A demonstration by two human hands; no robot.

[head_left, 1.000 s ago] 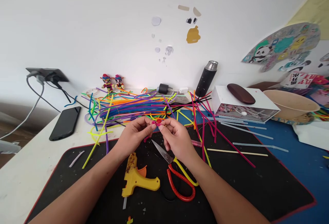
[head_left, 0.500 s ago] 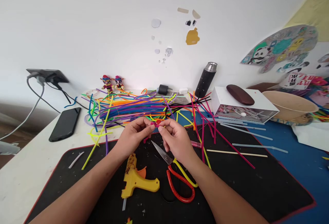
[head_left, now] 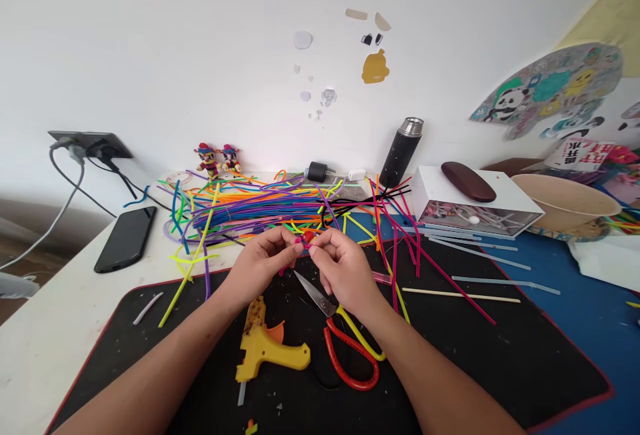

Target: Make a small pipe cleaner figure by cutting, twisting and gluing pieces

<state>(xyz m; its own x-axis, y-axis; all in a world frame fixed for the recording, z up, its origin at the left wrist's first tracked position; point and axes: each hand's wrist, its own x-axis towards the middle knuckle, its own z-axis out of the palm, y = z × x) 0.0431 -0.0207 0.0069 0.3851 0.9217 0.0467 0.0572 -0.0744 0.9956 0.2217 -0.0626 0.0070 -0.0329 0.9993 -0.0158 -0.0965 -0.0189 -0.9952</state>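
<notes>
My left hand point(head_left: 260, 263) and my right hand point(head_left: 345, 268) meet above the black mat point(head_left: 500, 355), fingers pinched on a small pink pipe-cleaner piece point(head_left: 304, 240) held between them. Its tail hangs down toward the mat. Right under the hands lie red-and-yellow scissors point(head_left: 345, 342) and a yellow glue gun point(head_left: 267, 348). Just beyond the hands spreads a big pile of coloured pipe cleaners point(head_left: 260, 208).
A black phone point(head_left: 126, 238) lies at the left. A black flask point(head_left: 401, 152), a white box point(head_left: 475, 205) with a brown case on top and a wooden bowl point(head_left: 565, 205) stand at the back right. Clear glue sticks point(head_left: 480, 252) lie on the blue surface.
Both hands stay pinched on the pink piece with only slight finger movement. The view shifted a little.
</notes>
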